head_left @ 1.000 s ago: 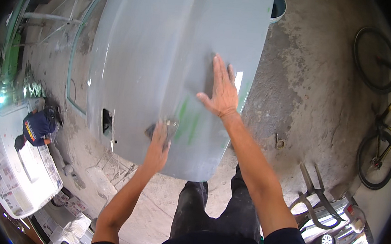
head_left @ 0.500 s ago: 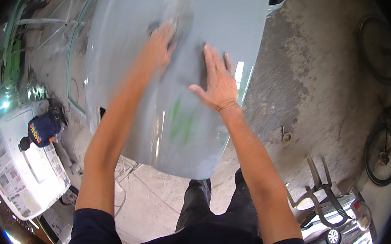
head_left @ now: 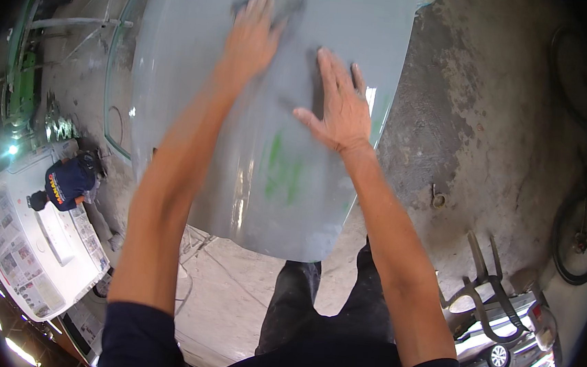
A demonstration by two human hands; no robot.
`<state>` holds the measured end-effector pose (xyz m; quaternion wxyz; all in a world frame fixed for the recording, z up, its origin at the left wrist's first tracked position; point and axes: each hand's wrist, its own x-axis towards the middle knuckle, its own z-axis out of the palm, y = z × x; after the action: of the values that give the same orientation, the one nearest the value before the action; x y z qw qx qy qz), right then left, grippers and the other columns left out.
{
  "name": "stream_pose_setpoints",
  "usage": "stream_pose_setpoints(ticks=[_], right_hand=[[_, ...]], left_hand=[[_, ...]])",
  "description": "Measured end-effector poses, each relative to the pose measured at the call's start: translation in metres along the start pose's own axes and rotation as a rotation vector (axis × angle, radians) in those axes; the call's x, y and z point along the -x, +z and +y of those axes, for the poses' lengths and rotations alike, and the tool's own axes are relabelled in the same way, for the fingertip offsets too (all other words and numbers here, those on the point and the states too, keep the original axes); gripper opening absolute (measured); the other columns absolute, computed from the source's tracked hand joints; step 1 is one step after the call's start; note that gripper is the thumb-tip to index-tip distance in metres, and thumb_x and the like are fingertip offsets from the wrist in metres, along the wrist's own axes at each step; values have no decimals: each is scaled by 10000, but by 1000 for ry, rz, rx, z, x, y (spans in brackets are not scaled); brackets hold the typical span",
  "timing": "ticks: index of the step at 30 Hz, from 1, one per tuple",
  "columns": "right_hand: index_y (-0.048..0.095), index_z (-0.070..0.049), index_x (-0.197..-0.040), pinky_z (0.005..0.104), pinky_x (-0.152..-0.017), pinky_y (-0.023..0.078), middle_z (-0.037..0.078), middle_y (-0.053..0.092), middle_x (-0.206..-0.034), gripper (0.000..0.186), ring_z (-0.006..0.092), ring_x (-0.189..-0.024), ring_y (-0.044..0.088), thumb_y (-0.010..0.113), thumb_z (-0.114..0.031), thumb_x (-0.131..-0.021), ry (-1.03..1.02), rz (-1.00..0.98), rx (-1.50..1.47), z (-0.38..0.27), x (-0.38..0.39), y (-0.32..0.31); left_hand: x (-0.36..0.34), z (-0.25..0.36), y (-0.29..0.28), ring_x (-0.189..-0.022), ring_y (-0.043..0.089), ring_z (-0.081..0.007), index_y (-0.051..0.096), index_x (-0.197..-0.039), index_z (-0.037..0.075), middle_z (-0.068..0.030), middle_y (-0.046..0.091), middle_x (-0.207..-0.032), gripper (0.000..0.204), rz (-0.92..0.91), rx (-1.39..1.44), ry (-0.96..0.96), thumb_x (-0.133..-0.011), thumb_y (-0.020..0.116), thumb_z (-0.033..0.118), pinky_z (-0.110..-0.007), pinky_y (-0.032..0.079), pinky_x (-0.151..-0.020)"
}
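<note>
Pressed the left hand [head_left: 251, 39], with fingers close together, over a dark pad [head_left: 240, 5] beneath its fingertips (too blurred to tell whether pinching it). Laid the right hand [head_left: 342, 111], with fingers partly spread and thumb wide, on the grey car door [head_left: 271, 113] beneath both hands' fingers. Had green streaks [head_left: 275, 147] behind the right thumb.

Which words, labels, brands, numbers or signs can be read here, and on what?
Co-worker's dark shirt: large orange lettering; its wording isn't copied here.
Newspaper sheets on the white car: print too small to read.
Grey door: green marks, no letters or numbers I can make out.
Bicycle: too dark to tell.
</note>
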<state>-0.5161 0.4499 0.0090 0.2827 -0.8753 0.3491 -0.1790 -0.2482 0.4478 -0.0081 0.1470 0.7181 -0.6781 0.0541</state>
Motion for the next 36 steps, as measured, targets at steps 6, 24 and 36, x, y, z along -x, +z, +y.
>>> stream_pose_setpoints(ticks=[6,24,36], right_hand=[[258,-107,-1681,500,-1349,155,128,414,-1665,1053,273,-1553,376,478,-823,-941,-56,82,86,4,4,16],[166,60,-1677,465,-1354,98,218,142,-1775,1055,359,-1650,113,263,-776,-1041,-33,-238,575,-156,64,112],[138,87,-1672,476,-1354,71,233,97,-1776,1053,368,-1656,53,372,-728,-1047,-5,-452,511,-286,269,150]], left_hand=[[43,-3,-16,-1538,390,-404,465,-1569,-22,-225,447,-1646,626,-99,51,38,-1031,619,261,-519,320,-1258],[876,263,-371,-1584,264,-483,411,-1622,19,-237,302,-1725,573,-889,296,-1343,-1084,494,199,-609,217,-1288],[915,307,-386,-1595,249,-468,260,-1623,-139,-331,250,-1712,636,-339,606,-1596,-1127,416,229,-465,231,-1307]])
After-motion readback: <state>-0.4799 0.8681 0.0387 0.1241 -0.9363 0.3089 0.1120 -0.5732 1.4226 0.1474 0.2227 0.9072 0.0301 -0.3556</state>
